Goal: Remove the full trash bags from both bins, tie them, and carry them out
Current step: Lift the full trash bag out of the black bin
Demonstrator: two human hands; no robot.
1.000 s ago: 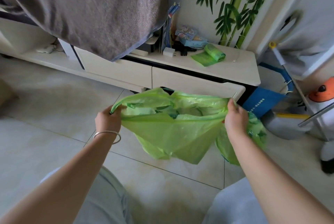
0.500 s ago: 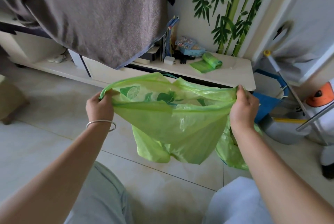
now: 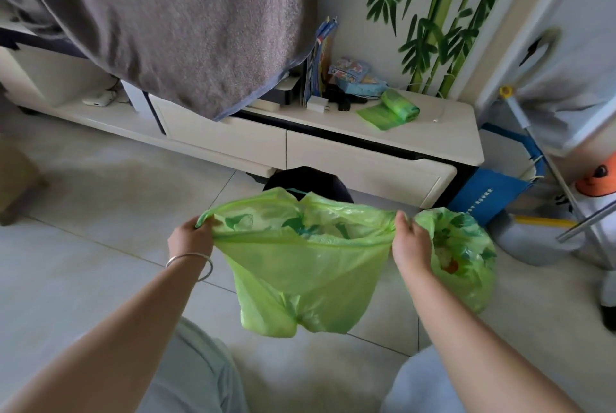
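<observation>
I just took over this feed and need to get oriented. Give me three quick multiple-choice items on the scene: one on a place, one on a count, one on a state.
1. Where does the roll of bags lie?
A. on the cabinet top
B. on the floor
C. in a drawer

2. How many green bags that are off the roll are in view?
A. one
B. two
C. four

3. How is the stretched bag held?
A. by one hand
B. by both hands at its rim
C. by nobody

Answers:
1 A, it rests on the cabinet.
2 B, the stretched one and a filled bag at the right.
3 B, the left hand and right hand pull the rim apart.
</observation>
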